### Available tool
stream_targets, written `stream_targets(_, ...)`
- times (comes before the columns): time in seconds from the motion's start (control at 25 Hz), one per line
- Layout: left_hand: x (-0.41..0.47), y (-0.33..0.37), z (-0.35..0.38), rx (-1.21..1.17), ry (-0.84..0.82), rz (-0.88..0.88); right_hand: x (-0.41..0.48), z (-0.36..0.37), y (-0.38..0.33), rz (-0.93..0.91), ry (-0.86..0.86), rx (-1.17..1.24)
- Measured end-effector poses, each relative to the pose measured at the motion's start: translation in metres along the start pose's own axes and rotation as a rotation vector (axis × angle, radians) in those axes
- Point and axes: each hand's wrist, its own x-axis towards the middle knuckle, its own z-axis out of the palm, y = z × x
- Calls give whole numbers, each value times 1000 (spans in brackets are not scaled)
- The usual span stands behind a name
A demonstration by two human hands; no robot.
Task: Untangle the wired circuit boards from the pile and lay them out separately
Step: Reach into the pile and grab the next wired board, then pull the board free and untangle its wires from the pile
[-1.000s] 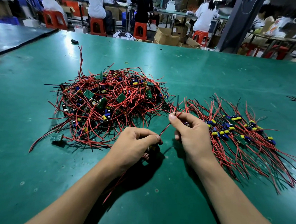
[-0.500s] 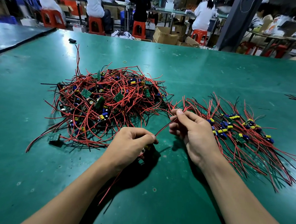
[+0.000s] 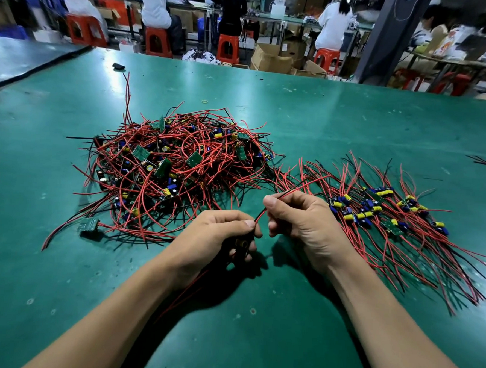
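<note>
While the left hand curls tight round one board, mostly hidden under its fingers, the right hand pinches that board's wires between thumb and forefinger, just above the left fist. Both hands hold something, neither is open. They sit close together over the bench. Likely reason: the left anchors the board so the right can run the red and black leads straight. The free wire ends stick out past the right hand toward the pile; can't tell if they are snagged in it.

The pile sits ahead and left of the hands, a dense knot of red wire with green boards poking out. The row of sorted boards lies just right of the right hand, side by side with leads fanned the same way, probably so they don't re-tangle. The held board probably goes there next. A loose board lies at the pile's near-left edge, its wires trailing.
</note>
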Motion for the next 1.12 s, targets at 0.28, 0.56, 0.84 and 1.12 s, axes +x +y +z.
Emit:
stream_targets(0.28, 2, 0, 3, 57, 63, 44, 6, 1, 4, -133, 164, -114)
stream_targets(0.56, 4, -6, 3, 274, 186, 146, 12, -11, -1, -275, 449, -193)
stream_targets(0.84, 6, -4, -2, 399, 240, 179, 13, -19, -5, -353, 515, -400)
stream_targets(1.12, 5, -3, -5, 454, 270, 185, 11, -29, -3, -530, 602, -758)
